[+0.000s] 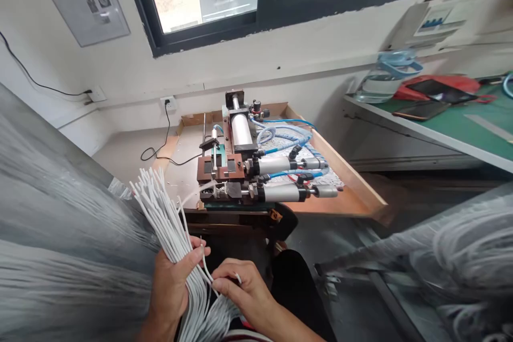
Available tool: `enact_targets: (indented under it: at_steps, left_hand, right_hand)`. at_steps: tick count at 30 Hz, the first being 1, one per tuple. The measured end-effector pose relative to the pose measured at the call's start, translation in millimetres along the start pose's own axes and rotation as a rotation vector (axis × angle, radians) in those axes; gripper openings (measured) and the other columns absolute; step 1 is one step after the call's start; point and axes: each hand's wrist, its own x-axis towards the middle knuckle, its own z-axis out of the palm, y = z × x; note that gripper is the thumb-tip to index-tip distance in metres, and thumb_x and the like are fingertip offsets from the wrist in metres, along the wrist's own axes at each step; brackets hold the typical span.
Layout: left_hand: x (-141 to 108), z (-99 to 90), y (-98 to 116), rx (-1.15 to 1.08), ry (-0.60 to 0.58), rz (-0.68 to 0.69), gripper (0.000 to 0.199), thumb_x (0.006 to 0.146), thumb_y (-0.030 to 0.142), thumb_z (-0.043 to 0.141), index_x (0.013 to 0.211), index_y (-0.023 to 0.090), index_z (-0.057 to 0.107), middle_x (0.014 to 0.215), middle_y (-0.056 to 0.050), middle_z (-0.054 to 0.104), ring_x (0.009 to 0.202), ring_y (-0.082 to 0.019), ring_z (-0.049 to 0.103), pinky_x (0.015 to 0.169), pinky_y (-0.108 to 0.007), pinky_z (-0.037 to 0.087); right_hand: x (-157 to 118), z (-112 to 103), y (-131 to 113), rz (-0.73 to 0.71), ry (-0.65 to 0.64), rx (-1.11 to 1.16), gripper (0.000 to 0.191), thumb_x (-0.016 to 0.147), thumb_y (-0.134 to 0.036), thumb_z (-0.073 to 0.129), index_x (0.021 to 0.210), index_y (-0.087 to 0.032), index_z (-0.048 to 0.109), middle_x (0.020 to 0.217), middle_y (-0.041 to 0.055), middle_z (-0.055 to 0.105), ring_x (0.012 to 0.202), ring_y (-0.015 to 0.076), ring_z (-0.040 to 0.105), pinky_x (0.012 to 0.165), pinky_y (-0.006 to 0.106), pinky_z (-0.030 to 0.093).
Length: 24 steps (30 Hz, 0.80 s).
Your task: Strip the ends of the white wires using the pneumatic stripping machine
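Observation:
A thick bundle of white cables (160, 214) is gripped in my left hand (174, 275), its cut ends fanned up and to the left. My right hand (244, 286) pinches a single white cable (206, 267) between thumb and fingers, just right of the bundle. The upper tip of that cable shows near my left fingertips. Beyond both hands stands a pneumatic machine (240, 160) with silver cylinders, brown clamp blocks and blue air hoses. One cable from the bundle leans toward the machine's front.
The machine sits in a wooden tray (348, 181) by the wall under a window. Sheets of hanging white cables (72, 256) fill the left side. At right, a green-topped table (460, 123) holds a phone, a red bag and a clear container. Coiled cables (476, 251) lie below it.

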Motion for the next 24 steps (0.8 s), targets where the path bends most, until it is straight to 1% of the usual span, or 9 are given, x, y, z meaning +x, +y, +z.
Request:
enact_targets:
  at_steps: [2, 5, 9, 11, 12, 15, 18, 21, 24]
  left_hand:
    - [1.7, -2.2, 4.5, -0.005, 0.037, 0.05, 0.01, 0.058, 0.019, 0.068, 0.065, 0.018, 0.061, 0.057, 0.002, 0.059, 0.054, -0.014, 0.054, 0.057, -0.027, 0.041]
    - [4.8, -5.6, 8.7, -0.011, 0.095, 0.108, 0.008, 0.059, 0.019, 0.067, 0.063, 0.018, 0.06, 0.049, 0.004, 0.055, 0.047, -0.011, 0.046, 0.052, -0.025, 0.037]
    - [12.0, -7.3, 9.5, -0.025, 0.189, 0.168, 0.009, 0.06, 0.018, 0.067, 0.063, 0.02, 0.058, 0.047, 0.006, 0.051, 0.047, -0.011, 0.043, 0.052, -0.025, 0.035]
    - [18.1, -6.2, 9.6, -0.049, 0.214, 0.185, 0.009, 0.061, 0.019, 0.066, 0.064, 0.021, 0.057, 0.049, 0.007, 0.052, 0.048, -0.011, 0.043, 0.053, -0.024, 0.035]
    - [21.8, -5.3, 10.2, -0.065, 0.216, 0.191, 0.009, 0.062, 0.019, 0.065, 0.065, 0.021, 0.056, 0.05, 0.007, 0.052, 0.049, -0.01, 0.044, 0.053, -0.024, 0.036]
    - [34.0, -1.3, 13.5, -0.158, 0.243, 0.197, 0.01, 0.063, 0.02, 0.064, 0.067, 0.02, 0.054, 0.054, 0.007, 0.052, 0.049, -0.009, 0.044, 0.05, -0.023, 0.037]
    - [43.3, 3.5, 16.2, -0.212, 0.223, 0.132, 0.012, 0.062, 0.019, 0.066, 0.065, 0.019, 0.054, 0.053, 0.007, 0.053, 0.049, -0.008, 0.047, 0.05, -0.021, 0.039]
    - [48.4, 8.0, 13.9, -0.199, 0.197, -0.045, 0.02, 0.055, 0.018, 0.071, 0.068, 0.017, 0.055, 0.054, 0.004, 0.058, 0.052, -0.01, 0.054, 0.052, -0.023, 0.045]
    - [53.7, 9.9, 8.6, -0.179, 0.194, -0.203, 0.033, 0.048, 0.017, 0.076, 0.075, 0.015, 0.057, 0.061, -0.002, 0.065, 0.058, -0.016, 0.06, 0.057, -0.029, 0.05]
  right_hand:
    - [3.9, -0.5, -1.2, -0.037, 0.008, -0.053, 0.022, 0.079, -0.03, 0.051, 0.072, -0.016, 0.066, 0.063, 0.0025, 0.056, 0.059, 0.0133, 0.051, 0.058, 0.023, 0.038]
    - [8.4, -1.4, -5.6, -0.043, 0.002, -0.12, 0.023, 0.081, -0.03, 0.047, 0.071, -0.018, 0.064, 0.062, 0.0021, 0.055, 0.059, 0.0134, 0.05, 0.057, 0.023, 0.037]
    - [13.9, -4.6, -14.1, -0.028, -0.05, -0.133, 0.027, 0.083, -0.032, 0.043, 0.067, -0.017, 0.06, 0.061, 0.0013, 0.053, 0.059, 0.0132, 0.048, 0.058, 0.024, 0.035]
    - [17.7, -6.6, -16.8, -0.015, -0.027, -0.086, 0.03, 0.082, -0.035, 0.043, 0.064, -0.016, 0.058, 0.059, 0.0007, 0.051, 0.057, 0.0123, 0.046, 0.056, 0.023, 0.034]
    - [20.3, -7.3, -17.1, -0.002, 0.007, -0.039, 0.031, 0.081, -0.037, 0.043, 0.063, -0.016, 0.057, 0.058, 0.0002, 0.049, 0.055, 0.0114, 0.043, 0.053, 0.022, 0.032]
    - [31.4, -7.7, -14.1, 0.074, 0.147, 0.209, 0.035, 0.079, -0.044, 0.046, 0.061, -0.015, 0.053, 0.052, -0.0035, 0.037, 0.047, 0.008, 0.031, 0.045, 0.021, 0.024]
    - [48.2, -6.8, -8.5, 0.158, 0.269, 0.481, 0.037, 0.074, -0.049, 0.05, 0.061, -0.015, 0.048, 0.049, -0.0067, 0.029, 0.043, 0.0055, 0.021, 0.042, 0.02, 0.015]
    - [66.6, -6.6, -4.6, 0.203, 0.348, 0.666, 0.037, 0.071, -0.049, 0.054, 0.061, -0.015, 0.046, 0.048, -0.0081, 0.027, 0.042, 0.0046, 0.017, 0.041, 0.019, 0.01]
    - [80.9, -7.0, -2.9, 0.25, 0.401, 0.78, 0.036, 0.067, -0.048, 0.059, 0.061, -0.015, 0.046, 0.046, -0.009, 0.027, 0.041, 0.004, 0.016, 0.04, 0.019, 0.008]
